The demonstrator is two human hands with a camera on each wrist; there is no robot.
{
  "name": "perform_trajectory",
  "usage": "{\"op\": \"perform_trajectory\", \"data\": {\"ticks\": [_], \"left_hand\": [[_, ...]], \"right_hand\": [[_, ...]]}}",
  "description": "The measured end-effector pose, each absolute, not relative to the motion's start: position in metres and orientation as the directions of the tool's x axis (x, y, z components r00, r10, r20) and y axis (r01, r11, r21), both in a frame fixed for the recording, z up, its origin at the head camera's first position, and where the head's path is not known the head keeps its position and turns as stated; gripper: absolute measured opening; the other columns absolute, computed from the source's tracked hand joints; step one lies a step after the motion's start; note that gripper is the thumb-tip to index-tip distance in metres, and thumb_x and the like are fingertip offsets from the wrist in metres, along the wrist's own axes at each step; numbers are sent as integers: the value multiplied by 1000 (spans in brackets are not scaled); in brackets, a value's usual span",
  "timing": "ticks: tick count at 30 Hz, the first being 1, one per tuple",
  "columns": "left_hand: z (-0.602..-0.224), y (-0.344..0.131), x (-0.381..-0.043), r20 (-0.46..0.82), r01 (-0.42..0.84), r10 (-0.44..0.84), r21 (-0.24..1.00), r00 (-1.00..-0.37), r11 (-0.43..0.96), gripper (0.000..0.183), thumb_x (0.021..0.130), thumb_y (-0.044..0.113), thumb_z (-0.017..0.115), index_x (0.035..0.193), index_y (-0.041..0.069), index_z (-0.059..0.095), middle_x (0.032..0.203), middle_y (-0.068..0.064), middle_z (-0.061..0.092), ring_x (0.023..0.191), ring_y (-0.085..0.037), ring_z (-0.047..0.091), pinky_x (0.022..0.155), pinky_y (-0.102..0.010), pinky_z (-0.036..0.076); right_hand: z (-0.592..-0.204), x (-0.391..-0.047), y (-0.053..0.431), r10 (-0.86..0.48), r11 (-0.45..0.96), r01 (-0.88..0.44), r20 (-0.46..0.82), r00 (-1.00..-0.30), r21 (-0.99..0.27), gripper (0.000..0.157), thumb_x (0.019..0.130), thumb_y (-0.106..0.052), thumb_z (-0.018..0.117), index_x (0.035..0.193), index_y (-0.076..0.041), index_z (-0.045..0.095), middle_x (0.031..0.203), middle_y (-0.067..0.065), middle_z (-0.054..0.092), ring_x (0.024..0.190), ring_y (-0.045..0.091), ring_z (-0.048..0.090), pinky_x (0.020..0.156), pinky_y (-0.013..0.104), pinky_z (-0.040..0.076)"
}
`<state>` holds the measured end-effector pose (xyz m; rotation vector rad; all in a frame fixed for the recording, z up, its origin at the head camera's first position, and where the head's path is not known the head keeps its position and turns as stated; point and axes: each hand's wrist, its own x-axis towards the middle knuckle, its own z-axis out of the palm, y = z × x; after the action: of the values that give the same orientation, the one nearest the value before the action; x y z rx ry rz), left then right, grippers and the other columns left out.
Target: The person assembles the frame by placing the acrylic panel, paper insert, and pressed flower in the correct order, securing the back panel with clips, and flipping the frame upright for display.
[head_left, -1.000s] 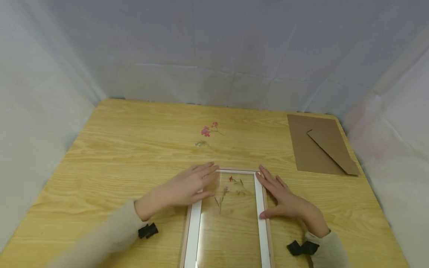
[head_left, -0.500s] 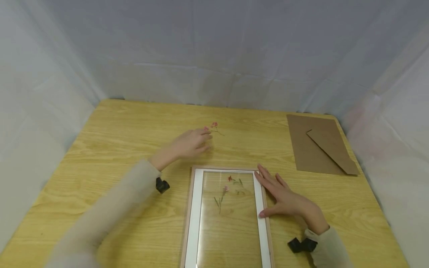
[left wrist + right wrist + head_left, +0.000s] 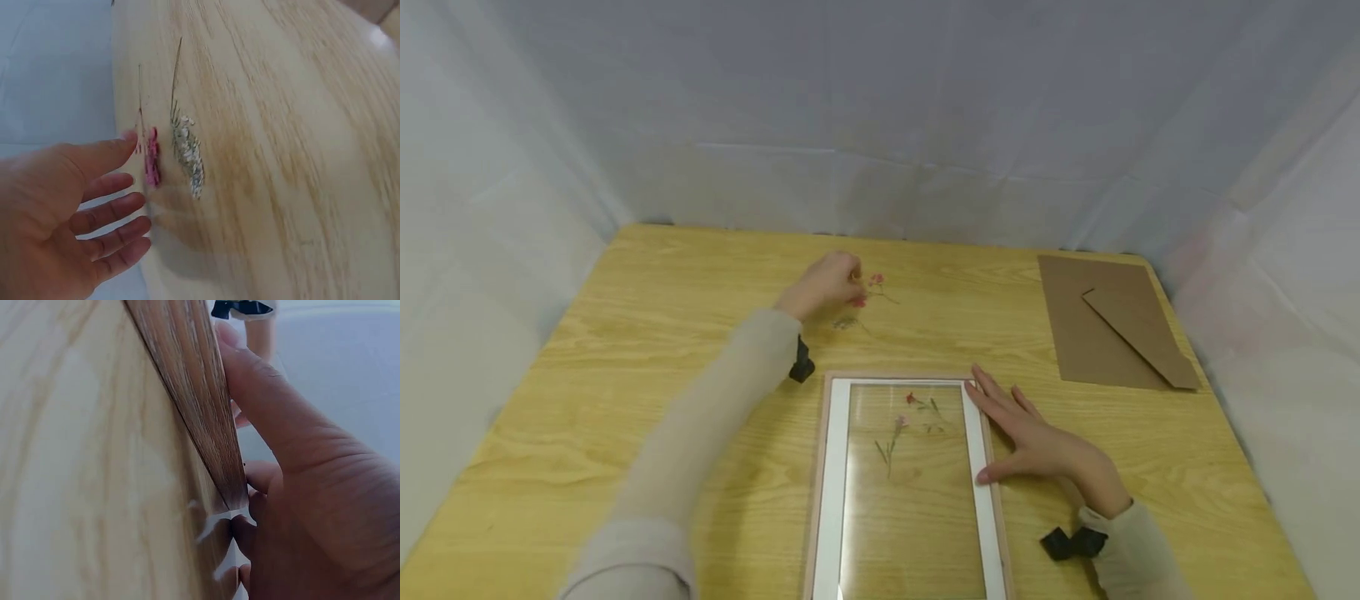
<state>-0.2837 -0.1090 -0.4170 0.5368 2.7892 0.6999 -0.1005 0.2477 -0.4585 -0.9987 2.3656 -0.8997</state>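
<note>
My left hand (image 3: 826,286) hovers at the pink pressed flower (image 3: 877,281). In the left wrist view its fingers are loosely bent, thumb apart from them, with the pink blossoms (image 3: 152,157) just beyond the thumb tip. A small whitish flower sprig (image 3: 189,153) lies beside those blossoms, below the hand in the head view. My right hand (image 3: 1037,446) rests with spread fingers on the right edge of the picture frame (image 3: 830,500), which has a wooden rim, white border and clear pane. On the pane lie a red flower (image 3: 912,398) and a pale pink flower (image 3: 900,422) with green stems.
A brown backing board (image 3: 1078,342) with a raised flap lies at the table's far right. White cloth (image 3: 880,117) hangs behind and at both sides of the wooden table (image 3: 625,375). The frame's near end runs out of the head view.
My left hand has left the frame's top left corner and moved away from me to the pink flower. The right hand stays on the frame's right edge.
</note>
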Motion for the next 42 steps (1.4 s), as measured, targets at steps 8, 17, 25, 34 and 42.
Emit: {"op": "perform_trajectory", "data": {"ticks": [8, 17, 25, 34, 42], "left_hand": [[-422, -106, -285, -162, 234, 346, 474, -924, 849, 23, 91, 21, 74, 98, 4, 60, 108, -12, 54, 106, -30, 47, 93, -45, 44], [-425, -111, -285, -167, 212, 335, 504, -927, 837, 23, 92, 20, 73, 94, 3, 57, 105, -12, 52, 101, -29, 46, 89, -43, 43], [-424, -110, -283, -157, 191, 340, 583, -927, 789, 23, 92, 15, 72, 100, 1, 56, 99, -13, 56, 90, -27, 52, 79, -38, 48], [-424, -114, -280, -191, 127, 359, 706, -914, 697, 15, 95, 6, 65, 105, -4, 61, 99, -16, 62, 85, -25, 60, 75, -36, 54], [-417, -117, -283, -201, 128, 383, 723, -901, 679, 9, 92, 0, 63, 96, -6, 68, 92, -17, 69, 82, -25, 65, 76, -33, 57]], "right_hand": [[-462, -100, 245, -747, 530, -488, -108, -657, -694, 119, 79, -50, 80, 160, -9, 3, 165, 13, -15, 151, 34, -4, 115, 63, -8], [-466, -101, 244, -754, 513, -498, -90, -651, -699, 117, 80, -49, 79, 160, -9, 3, 165, 13, -15, 151, 34, -5, 114, 64, -8], [-464, -100, 245, -751, 521, -493, -99, -653, -697, 118, 79, -50, 80, 160, -9, 3, 165, 12, -15, 151, 33, -4, 115, 63, -8], [-464, -99, 245, -753, 513, -490, -96, -651, -705, 118, 79, -49, 80, 160, -10, 3, 165, 12, -15, 151, 33, -4, 115, 63, -8], [-463, -101, 245, -759, 505, -491, -95, -644, -710, 117, 80, -47, 80, 160, -8, 3, 165, 13, -15, 150, 35, -4, 114, 65, -8]]}}
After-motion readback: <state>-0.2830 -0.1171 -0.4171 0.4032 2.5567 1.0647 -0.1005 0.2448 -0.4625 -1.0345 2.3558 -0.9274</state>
